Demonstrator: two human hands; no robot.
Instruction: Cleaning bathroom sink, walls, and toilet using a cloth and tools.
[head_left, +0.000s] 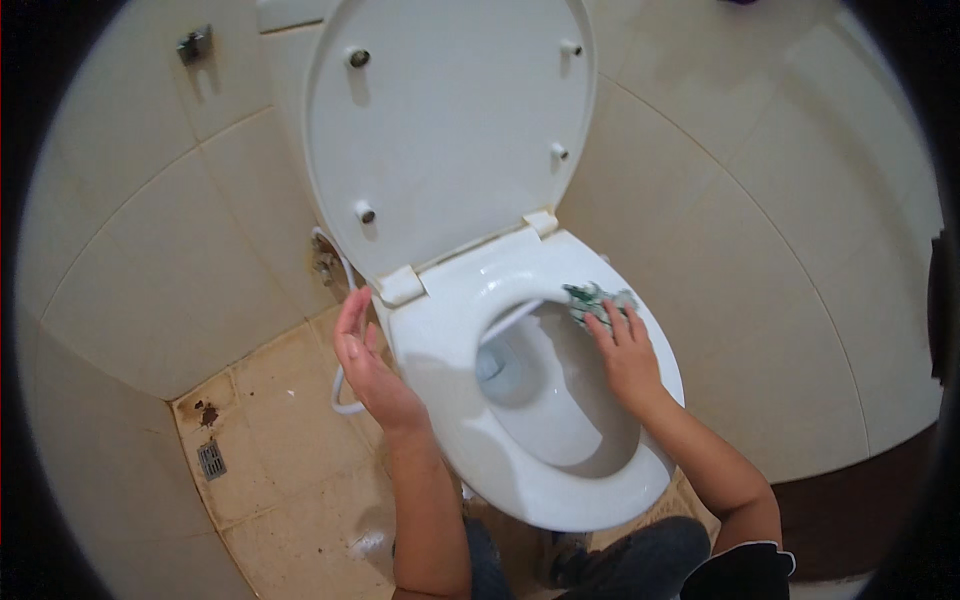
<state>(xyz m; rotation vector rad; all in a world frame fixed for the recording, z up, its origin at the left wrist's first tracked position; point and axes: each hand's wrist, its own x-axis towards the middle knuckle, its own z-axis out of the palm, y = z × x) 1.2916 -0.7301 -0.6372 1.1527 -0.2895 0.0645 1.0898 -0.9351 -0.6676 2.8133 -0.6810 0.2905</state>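
My right hand (626,358) presses a crumpled green-and-white cloth (598,303) onto the right rear part of a white toilet seat (437,388), fingers bent over it. Beside the seat's left edge, close to the hinge, my left hand (366,372) is raised with its fingers stretched out and nothing in it. The seat is down over the toilet bowl (560,415), where some water (497,370) shows. Behind it the white lid (450,110) stands up, its underside facing me.
A white hose (340,393) and a wall valve (325,262) are left of the toilet. On the stained tile floor (300,470) lies a drain grate (211,460). Tiled walls (740,260) close in on both sides. A metal wall fitting (194,45) is at the upper left.
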